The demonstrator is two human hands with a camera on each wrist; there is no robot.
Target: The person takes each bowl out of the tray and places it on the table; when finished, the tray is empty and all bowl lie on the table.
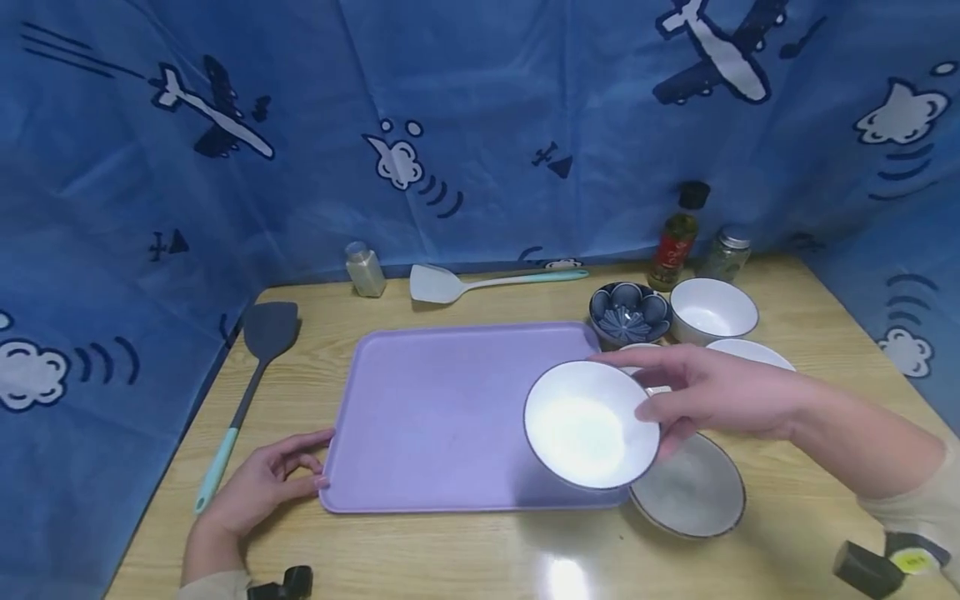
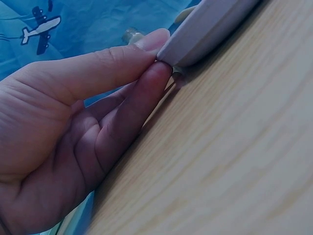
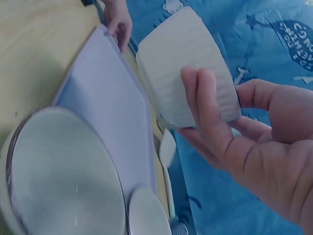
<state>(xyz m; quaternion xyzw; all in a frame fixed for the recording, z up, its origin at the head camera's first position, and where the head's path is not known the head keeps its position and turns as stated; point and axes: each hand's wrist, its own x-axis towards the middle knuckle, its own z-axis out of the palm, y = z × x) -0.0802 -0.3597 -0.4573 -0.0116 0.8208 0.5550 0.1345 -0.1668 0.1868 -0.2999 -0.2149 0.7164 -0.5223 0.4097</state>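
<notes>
In the head view my right hand [image 1: 705, 392] holds a white bowl [image 1: 588, 425] with a thin dark rim over the right end of the purple tray [image 1: 442, 417]. The right wrist view shows the bowl's ribbed outside [image 3: 186, 73], with fingers under it and the thumb at its rim. My left hand [image 1: 262, 479] is at the tray's left edge. Up close, its thumb and a finger pinch the tray's rim [image 2: 195, 44]. A larger grey-white bowl [image 1: 690, 492] stands on the table below my right hand, by the tray's near right corner.
Behind my right hand stand a dark flower-shaped bowl [image 1: 628, 315], a white bowl [image 1: 712, 310] and another white bowl [image 1: 750, 353]. A sauce bottle [image 1: 675, 242] and two jars line the curtain [image 1: 480, 125]. A white spatula [image 1: 438, 285] lies behind the tray, a dark spatula [image 1: 270, 332] left.
</notes>
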